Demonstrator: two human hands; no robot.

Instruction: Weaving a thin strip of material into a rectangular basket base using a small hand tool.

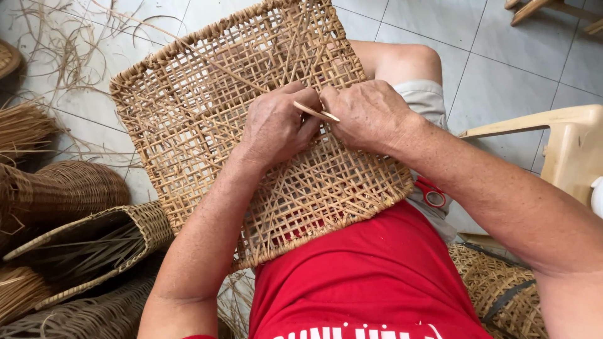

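A square woven cane panel (201,107) with an open lattice rests tilted on my lap, its near edge against my red shirt. My left hand (273,125) lies on the middle of the panel, fingers curled, pinching a thin cane strip (317,113). My right hand (367,116) sits just to the right, knuckles up, fingers closed on the same strip where it enters the weave. Loose strips fan out over the panel's upper part.
Finished woven baskets (69,188) and bundles of cane pile up at the left. Loose strands (56,56) litter the tiled floor. Red-handled scissors (432,193) lie by my right thigh. A pale wooden chair (565,144) stands at the right, another basket (496,289) below it.
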